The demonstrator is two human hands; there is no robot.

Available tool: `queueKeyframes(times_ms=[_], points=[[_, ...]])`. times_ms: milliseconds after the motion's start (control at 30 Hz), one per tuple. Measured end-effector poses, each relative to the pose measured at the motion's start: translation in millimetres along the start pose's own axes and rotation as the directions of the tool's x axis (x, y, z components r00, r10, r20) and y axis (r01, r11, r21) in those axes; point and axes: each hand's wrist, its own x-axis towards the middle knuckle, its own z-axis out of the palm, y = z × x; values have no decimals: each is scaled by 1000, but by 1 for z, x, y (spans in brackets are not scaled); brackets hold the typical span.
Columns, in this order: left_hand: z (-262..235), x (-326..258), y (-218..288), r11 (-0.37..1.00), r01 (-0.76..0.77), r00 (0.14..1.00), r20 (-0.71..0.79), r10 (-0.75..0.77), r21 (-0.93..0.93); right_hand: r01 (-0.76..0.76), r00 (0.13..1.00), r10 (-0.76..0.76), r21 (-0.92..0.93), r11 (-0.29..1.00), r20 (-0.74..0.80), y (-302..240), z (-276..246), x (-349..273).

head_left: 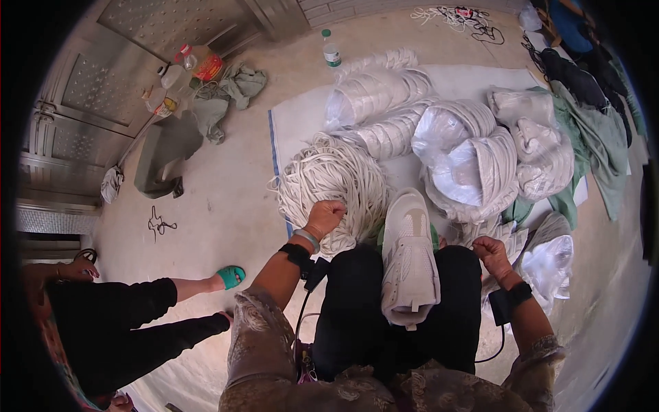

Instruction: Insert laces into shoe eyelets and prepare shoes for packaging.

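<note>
A white sneaker [410, 264] rests between my knees on my black trousers, its toe pointing away from me and its opening toward me. At the left, a big heap of white shoelaces [340, 175] lies on the ground sheet. My left hand [326, 218] is closed at the near edge of this heap; what its fingers hold, if anything, is hidden. My right hand [489, 253] is closed too, just beyond my right knee and near some wrapped white bundles. Whatever is in its fingers is too small to make out. Neither hand touches the shoe.
Plastic-wrapped white bundles [473, 151] fill the white sheet [292, 127] ahead. A bottle [331, 49] stands behind them. Green cloth [594, 144] lies at the right. Another person's leg in a green sandal [231, 277] reaches in from the left. A grey stool [161, 154] stands farther off.
</note>
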Motion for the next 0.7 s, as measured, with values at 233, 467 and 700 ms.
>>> queueKeyframes(times_ms=[233,467,700], points=[[41,41,-52,929,150,986,11,-164,340,-255,963,257,35,966,-76,19,-20,3],[53,52,-74,954,295,940,167,-298,46,-275,958,271,-26,961,-96,33,-25,11],[29,34,-37,832,482,858,338,-385,-276,-240,967,245,66,968,-74,27,-18,14]])
